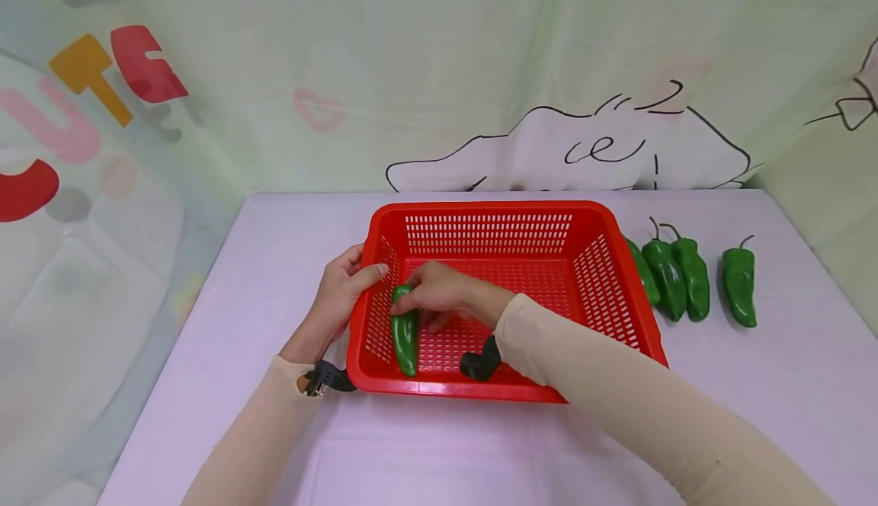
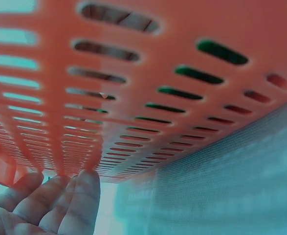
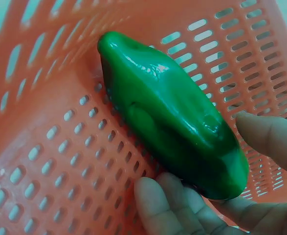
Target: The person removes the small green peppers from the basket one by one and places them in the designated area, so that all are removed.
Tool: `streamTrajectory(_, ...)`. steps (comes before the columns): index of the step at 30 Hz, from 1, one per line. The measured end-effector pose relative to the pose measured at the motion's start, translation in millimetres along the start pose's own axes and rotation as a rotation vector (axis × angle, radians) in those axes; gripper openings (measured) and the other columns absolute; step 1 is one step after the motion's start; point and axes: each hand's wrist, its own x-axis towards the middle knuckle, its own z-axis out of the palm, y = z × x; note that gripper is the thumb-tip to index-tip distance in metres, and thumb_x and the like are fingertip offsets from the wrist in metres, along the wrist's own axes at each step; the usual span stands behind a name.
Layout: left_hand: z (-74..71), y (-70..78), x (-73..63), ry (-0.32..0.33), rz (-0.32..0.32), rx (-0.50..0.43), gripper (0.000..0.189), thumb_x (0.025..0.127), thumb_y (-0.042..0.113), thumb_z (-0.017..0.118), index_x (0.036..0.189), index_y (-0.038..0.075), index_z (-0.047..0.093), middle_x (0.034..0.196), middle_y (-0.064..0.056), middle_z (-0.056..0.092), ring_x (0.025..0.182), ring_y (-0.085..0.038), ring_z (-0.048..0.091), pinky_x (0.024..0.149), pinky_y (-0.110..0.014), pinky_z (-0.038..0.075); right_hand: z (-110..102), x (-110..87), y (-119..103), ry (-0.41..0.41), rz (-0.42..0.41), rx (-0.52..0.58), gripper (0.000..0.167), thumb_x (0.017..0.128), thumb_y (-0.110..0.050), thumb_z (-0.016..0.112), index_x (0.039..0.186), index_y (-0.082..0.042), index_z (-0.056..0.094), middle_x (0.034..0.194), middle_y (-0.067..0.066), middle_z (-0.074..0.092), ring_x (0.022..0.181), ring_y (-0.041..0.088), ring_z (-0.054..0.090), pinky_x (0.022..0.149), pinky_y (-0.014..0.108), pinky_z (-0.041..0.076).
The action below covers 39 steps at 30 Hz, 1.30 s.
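Observation:
A red plastic basket [image 1: 480,206] with slotted walls stands on the table. My left hand [image 1: 343,283] grips its left rim, thumb over the edge. Beneath the basket wall [image 2: 255,29] in the left wrist view, the fingers [image 2: 82,205] of that hand touch the outside. Inside, along the left wall, a glossy green pepper [image 1: 405,342] lies lengthwise. My right hand [image 1: 442,293] reaches in and holds the pepper by its far end. The right wrist view shows the pepper [image 3: 167,103] between thumb and curled fingers [image 3: 155,205]; whether the thumb presses on it is hard to see.
Several more green peppers [image 1: 691,281] with dark stems lie to the right of the basket, one [image 1: 739,285] apart from the others. A pale cloth covers the table [image 1: 425,453]. A printed curtain [image 1: 439,72] hangs behind it.

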Motion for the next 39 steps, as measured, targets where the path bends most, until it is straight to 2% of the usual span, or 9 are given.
streamTrajectory(10,0.5,0.6,-0.8,0.006,0.002,0.018,0.049,0.101,0.015,0.06,0.147,0.004,0.05,0.134,-0.025,0.063,0.112,-0.041,0.071,0.083,-0.044,0.064,0.1,-0.1,0.3,-0.027,-0.015,0.018,0.039,0.092,-0.02,0.078,0.121,-0.003,0.059,0.098,0.014,0.072,0.085,0.032,0.076,0.079,0.045,0.066)
streamTrajectory(17,0.7,0.2,-0.8,0.009,0.006,0.017,0.049,0.101,0.014,0.061,0.147,0.004,0.05,0.135,-0.025,0.063,0.113,-0.043,0.07,0.083,-0.045,0.064,0.8,0.5,0.1,-0.013,-0.043,0.018,0.038,0.092,-0.017,0.077,0.121,-0.002,0.058,0.098,0.014,0.072,0.083,0.028,0.077,0.079,0.042,0.066)
streamTrajectory(29,0.6,-0.7,-1.0,0.005,0.011,0.01,0.049,0.1,0.014,0.061,0.147,0.004,0.05,0.134,-0.023,0.064,0.106,-0.03,0.074,0.083,-0.045,0.064,-4.8,-1.3,-4.3,0.026,-0.08,0.07,0.039,0.094,-0.016,0.075,0.125,-0.001,0.056,0.099,0.015,0.073,0.083,0.028,0.078,0.079,0.044,0.066)
streamTrajectory(39,0.6,0.6,-2.2,-0.009,0.018,0.031,0.05,0.101,0.015,0.06,0.148,0.004,0.049,0.134,-0.023,0.064,0.105,-0.031,0.074,0.083,-0.044,0.064,-14.3,-8.7,-9.0,0.045,-0.086,0.099,0.041,0.094,-0.016,0.076,0.127,-0.003,0.055,0.103,0.015,0.071,0.085,0.027,0.077,0.08,0.044,0.066)
